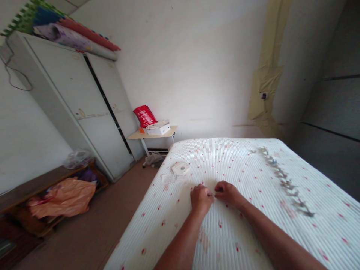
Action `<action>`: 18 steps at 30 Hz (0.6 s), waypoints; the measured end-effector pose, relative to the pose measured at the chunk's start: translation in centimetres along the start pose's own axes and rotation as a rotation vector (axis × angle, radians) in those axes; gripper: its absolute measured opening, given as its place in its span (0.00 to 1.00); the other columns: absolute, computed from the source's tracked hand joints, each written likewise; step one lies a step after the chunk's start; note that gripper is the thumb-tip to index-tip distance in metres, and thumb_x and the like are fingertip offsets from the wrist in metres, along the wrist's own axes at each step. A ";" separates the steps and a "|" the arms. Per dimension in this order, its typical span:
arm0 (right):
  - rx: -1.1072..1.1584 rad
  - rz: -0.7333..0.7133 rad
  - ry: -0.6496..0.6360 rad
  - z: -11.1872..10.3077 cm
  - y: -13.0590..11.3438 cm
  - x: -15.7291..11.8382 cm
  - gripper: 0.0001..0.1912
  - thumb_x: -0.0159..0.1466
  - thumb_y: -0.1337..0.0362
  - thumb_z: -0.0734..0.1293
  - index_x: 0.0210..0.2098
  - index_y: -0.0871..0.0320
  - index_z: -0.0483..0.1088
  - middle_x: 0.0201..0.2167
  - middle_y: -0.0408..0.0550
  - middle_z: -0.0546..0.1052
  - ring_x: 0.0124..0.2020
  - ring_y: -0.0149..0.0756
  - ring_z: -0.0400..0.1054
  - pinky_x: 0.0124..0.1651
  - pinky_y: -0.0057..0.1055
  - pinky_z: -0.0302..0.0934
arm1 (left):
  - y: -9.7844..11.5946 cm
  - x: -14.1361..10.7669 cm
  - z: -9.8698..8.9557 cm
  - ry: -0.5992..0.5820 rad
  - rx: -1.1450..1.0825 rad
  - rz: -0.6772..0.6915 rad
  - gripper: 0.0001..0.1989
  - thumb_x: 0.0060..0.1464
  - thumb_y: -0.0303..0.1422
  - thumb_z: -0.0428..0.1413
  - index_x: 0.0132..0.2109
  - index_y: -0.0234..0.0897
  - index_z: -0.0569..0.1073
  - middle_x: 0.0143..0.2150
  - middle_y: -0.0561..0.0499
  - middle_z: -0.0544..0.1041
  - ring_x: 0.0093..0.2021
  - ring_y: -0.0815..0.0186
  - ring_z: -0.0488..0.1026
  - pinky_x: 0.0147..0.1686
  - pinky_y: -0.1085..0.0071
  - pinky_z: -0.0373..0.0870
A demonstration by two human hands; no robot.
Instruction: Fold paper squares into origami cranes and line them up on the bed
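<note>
My left hand (200,196) and my right hand (227,192) are close together over the middle of the bed (213,228), which has a white ribbed cover with small red marks. Both hands have curled, pinched fingers facing each other. Whatever lies between the fingertips is too small to make out. Beyond my left hand are a pale square card (180,168) with a dark round mark and some printed paper slips (168,179). Over on the right side of the bed, several small greyish figures (284,180) lie in a long row; their kind is blurred.
A small table (135,135) by the wall holds a red bag (144,116) and a white box (159,129). At left stand a grey cabinet (64,86) topped with rolled mats (75,37) and a low wooden bench (17,187) with an orange plastic bag (66,197).
</note>
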State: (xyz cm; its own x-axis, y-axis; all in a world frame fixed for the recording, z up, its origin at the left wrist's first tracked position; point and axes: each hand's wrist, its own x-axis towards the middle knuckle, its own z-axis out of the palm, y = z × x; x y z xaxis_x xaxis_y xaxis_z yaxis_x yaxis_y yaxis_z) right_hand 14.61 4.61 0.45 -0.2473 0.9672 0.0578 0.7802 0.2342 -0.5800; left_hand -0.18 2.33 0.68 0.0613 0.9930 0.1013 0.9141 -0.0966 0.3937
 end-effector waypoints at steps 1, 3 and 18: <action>-0.015 -0.005 0.005 0.0 0.0 0.0 0.08 0.49 0.72 0.62 0.29 0.59 0.70 0.32 0.46 0.72 0.32 0.31 0.65 0.35 0.23 0.55 | 0.0 0.0 0.0 0.007 -0.003 0.004 0.03 0.45 0.30 0.57 0.29 0.39 0.76 0.35 0.52 0.75 0.39 0.67 0.69 0.40 0.72 0.59; -0.036 -0.018 -0.002 0.1 0.1 0.0 0.11 0.48 0.73 0.62 0.31 0.59 0.70 0.33 0.47 0.72 0.33 0.31 0.65 0.36 0.24 0.55 | -0.1 -0.2 -0.1 0.020 -0.019 0.014 0.03 0.45 0.30 0.56 0.28 0.39 0.75 0.34 0.53 0.75 0.38 0.67 0.69 0.41 0.72 0.59; -0.016 -0.117 -0.036 0.1 -0.6 -0.8 0.17 0.50 0.72 0.62 0.38 0.55 0.73 0.40 0.46 0.71 0.39 0.33 0.66 0.41 0.24 0.56 | -1.0 -0.6 0.3 0.101 -0.126 0.054 0.11 0.40 0.30 0.58 0.36 0.38 0.75 0.39 0.50 0.72 0.43 0.64 0.66 0.45 0.71 0.60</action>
State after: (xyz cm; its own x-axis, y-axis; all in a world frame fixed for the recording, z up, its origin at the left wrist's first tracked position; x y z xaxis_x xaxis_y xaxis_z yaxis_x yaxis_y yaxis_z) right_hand 14.34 3.67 0.68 -0.3570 0.9293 0.0951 0.7538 0.3467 -0.5582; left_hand -0.99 1.88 -0.01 0.0624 0.9748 0.2142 0.8529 -0.1635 0.4958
